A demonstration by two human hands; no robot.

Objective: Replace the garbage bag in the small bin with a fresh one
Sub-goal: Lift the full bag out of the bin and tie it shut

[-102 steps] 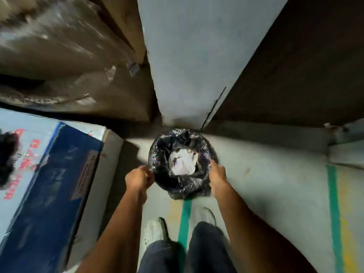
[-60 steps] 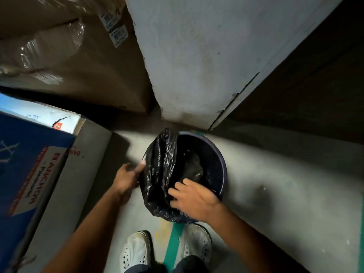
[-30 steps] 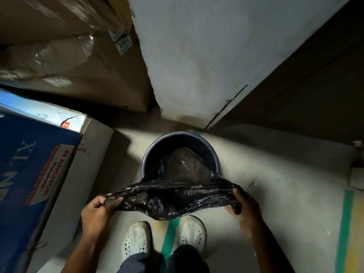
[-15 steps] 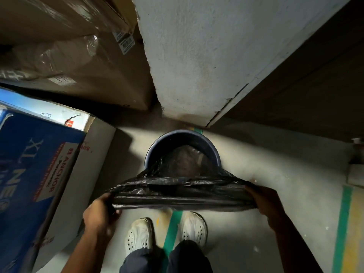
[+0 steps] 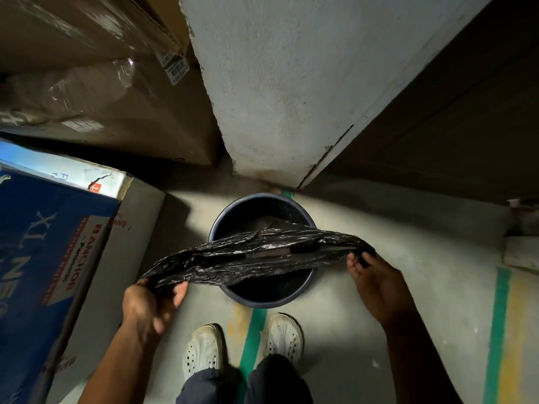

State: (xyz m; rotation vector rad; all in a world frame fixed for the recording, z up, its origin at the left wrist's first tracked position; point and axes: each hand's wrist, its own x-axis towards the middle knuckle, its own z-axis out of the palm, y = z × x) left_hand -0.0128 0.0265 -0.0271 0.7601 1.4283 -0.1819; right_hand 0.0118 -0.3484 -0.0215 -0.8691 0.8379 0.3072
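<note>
Above the bin's rim, left hand and right hand pinch the bag taut.

Dim overall; a bright patch hits the floor beside the bin. Glare off the bag, deep shadow at right, wide-angle bending at the edges, slightly soft.
</note>
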